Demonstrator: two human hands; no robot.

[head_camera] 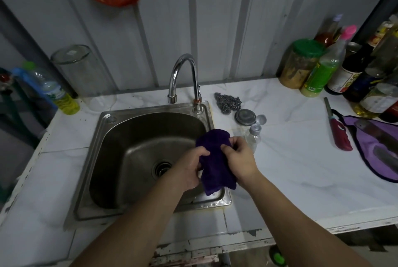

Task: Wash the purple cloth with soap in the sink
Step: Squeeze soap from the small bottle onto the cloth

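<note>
Both sets of fingers are curling tight into the purple cloth [215, 159]: the left hand [189, 169] is pinching it from the sink side, the right hand [239, 159] is gripping the opposite edge, and the cloth is hanging bunched between them over the right rim of the sink [112, 120].

What's bugging me is that it's sitting half over the rim rather than over the basin, so any suds or water are probably dripping onto the surface [290, 169] instead of down the drain [162, 168]. The faucet [183, 77] isn't running as far as I can see, so rubbing dry wouldn't be cleaning much. The small clear bottle [254, 135] with its cap flipped open is standing just beside the right hand, so one elbow swing could be knocking it over.

Labels? The bottles at the back right are too blurry to read.
</note>
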